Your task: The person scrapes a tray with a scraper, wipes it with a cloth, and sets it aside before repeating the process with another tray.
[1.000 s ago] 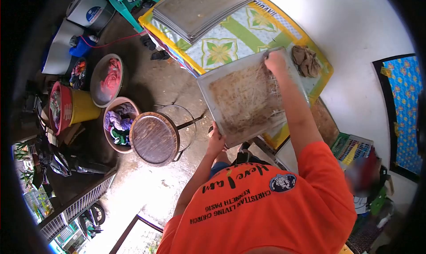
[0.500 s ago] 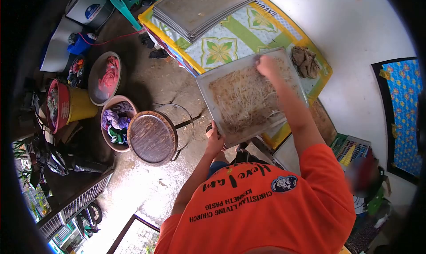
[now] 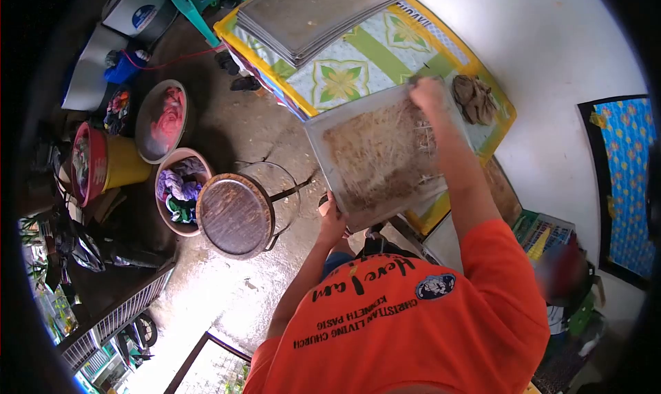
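A flat metal baking tray, its surface coated in brown residue crossed by pale scrape marks, rests tilted over the table's near edge. My left hand is closed on the tray's near left corner. At the tray's far edge, toward the right, my right hand is closed in a fist. A small dark bit shows by its fingers, too little to name. Just right of the tray lies a crumpled brown cloth.
A stack of similar trays sits farther back on the table with its patterned cover. To the left stand a round wooden-topped stool, a basin of clothes and a basin with red cloth. A white wall borders the right side.
My right hand has moved a little to the right and away along the tray's far side. The tray has shifted slightly, and more bare marks show near its right side. My left hand keeps its grip.
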Tool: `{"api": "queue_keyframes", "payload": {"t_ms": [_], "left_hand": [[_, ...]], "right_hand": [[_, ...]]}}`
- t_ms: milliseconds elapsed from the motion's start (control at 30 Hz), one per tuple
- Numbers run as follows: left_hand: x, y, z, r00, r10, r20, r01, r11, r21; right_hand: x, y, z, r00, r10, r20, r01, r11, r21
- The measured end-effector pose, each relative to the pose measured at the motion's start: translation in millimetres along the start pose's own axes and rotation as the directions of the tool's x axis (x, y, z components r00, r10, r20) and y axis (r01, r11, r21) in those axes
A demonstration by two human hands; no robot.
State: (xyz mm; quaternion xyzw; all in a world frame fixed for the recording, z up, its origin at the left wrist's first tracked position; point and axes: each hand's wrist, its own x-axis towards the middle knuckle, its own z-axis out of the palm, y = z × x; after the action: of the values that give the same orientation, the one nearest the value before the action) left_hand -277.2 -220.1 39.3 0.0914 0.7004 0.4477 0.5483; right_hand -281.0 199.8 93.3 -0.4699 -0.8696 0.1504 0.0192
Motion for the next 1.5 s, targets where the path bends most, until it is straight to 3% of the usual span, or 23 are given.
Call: {"api": "queue_keyframes", "payload": {"t_ms": [33, 133, 167, 233, 267, 333, 400, 433, 500, 567, 633, 733, 800, 867, 967, 1067, 1167, 1200, 1267, 1367, 1500], "left_hand": [[3, -6, -1, 1.0, 0.008, -0.005, -0.008, 1.0, 0.006], [11, -15, -2, 1.0, 0.006, 0.011, -0.006, 0.999, 0.039], [10, -15, -1, 1.0, -0.004, 0.013, 0.003, 1.0, 0.028], [2, 0, -2, 1.0, -0.026, 0.014, 0.026, 1.0, 0.008], [2, 1, -1, 0.999, -0.033, 0.008, 0.033, 0.999, 0.006], [1, 3, -2, 0.999, -0.045, -0.003, 0.045, 0.999, 0.015], [0, 2, -1, 0.999, -0.046, -0.004, 0.046, 0.999, 0.023], [-1, 3, 0, 0.999, -0.047, -0.006, 0.047, 0.999, 0.026], [-4, 7, -1, 1.0, -0.027, -0.001, 0.027, 0.999, 0.047], [-3, 9, -3, 1.0, -0.007, 0.006, 0.007, 0.999, 0.051], [1, 6, -3, 1.0, 0.011, 0.014, -0.012, 0.999, 0.044], [11, 6, 7, 0.999, 0.05, 0.02, -0.05, 0.999, 0.016], [13, 7, 12, 0.998, 0.064, -0.005, -0.064, 0.997, 0.04], [12, 4, 15, 0.997, 0.071, -0.009, -0.071, 0.997, 0.043], [14, 1, 13, 0.996, 0.086, -0.015, -0.086, 0.996, 0.034], [15, 0, 18, 0.994, 0.095, -0.05, -0.092, 0.994, 0.062], [14, 3, 16, 0.995, 0.094, -0.039, -0.09, 0.992, 0.088], [13, 5, 16, 0.997, 0.075, -0.033, -0.072, 0.994, 0.079], [13, 5, 17, 0.998, 0.06, -0.009, -0.059, 0.996, 0.06], [12, 5, 12, 0.996, 0.083, 0.019, -0.084, 0.994, 0.072], [10, 14, 9, 0.997, 0.077, 0.014, -0.078, 0.99, 0.12]], "right_hand": [[14, 18, -9, 0.996, 0.077, -0.055, -0.077, 0.997, 0.011], [26, 25, 3, 0.993, 0.082, -0.079, -0.088, 0.994, -0.067], [21, 7, 20, 1.0, -0.003, -0.015, 0.0, 0.982, -0.188], [-24, -67, 46, 0.968, -0.249, 0.019, 0.25, 0.965, -0.082], [-48, -105, 65, 0.961, -0.257, 0.099, 0.268, 0.956, -0.121], [-94, -164, 80, 0.862, -0.476, 0.176, 0.491, 0.869, -0.053], [-116, -180, 88, 0.823, -0.539, 0.18, 0.529, 0.842, 0.104], [-112, -178, 73, 0.844, -0.437, 0.31, 0.424, 0.899, 0.115], [-79, -137, 66, 0.959, -0.174, 0.225, 0.16, 0.984, 0.079], [-41, -84, 37, 0.97, -0.124, 0.208, 0.111, 0.991, 0.074], [-32, -54, 34, 0.997, -0.078, 0.027, 0.078, 0.997, 0.019], [-65, -101, 79, 0.966, -0.247, 0.08, 0.256, 0.957, -0.134], [-101, -158, 83, 0.948, -0.299, 0.107, 0.305, 0.951, -0.044], [-119, -200, 54, 0.888, -0.319, 0.331, 0.344, 0.939, -0.018], [-83, -156, 69, 0.976, -0.065, 0.207, 0.071, 0.997, -0.021], [-64, -128, 39, 0.968, -0.069, 0.239, 0.065, 0.998, 0.023], [-97, -176, 50, 0.938, -0.181, 0.296, 0.209, 0.976, -0.068], [-107, -189, 65, 0.949, -0.216, 0.23, 0.228, 0.973, -0.028], [-102, -194, 80, 0.933, -0.244, 0.265, 0.245, 0.969, 0.029], [-72, -154, 74, 0.969, -0.1, 0.227, 0.078, 0.992, 0.102], [-70, -154, 59, 0.946, -0.104, 0.306, 0.092, 0.994, 0.052]]}}
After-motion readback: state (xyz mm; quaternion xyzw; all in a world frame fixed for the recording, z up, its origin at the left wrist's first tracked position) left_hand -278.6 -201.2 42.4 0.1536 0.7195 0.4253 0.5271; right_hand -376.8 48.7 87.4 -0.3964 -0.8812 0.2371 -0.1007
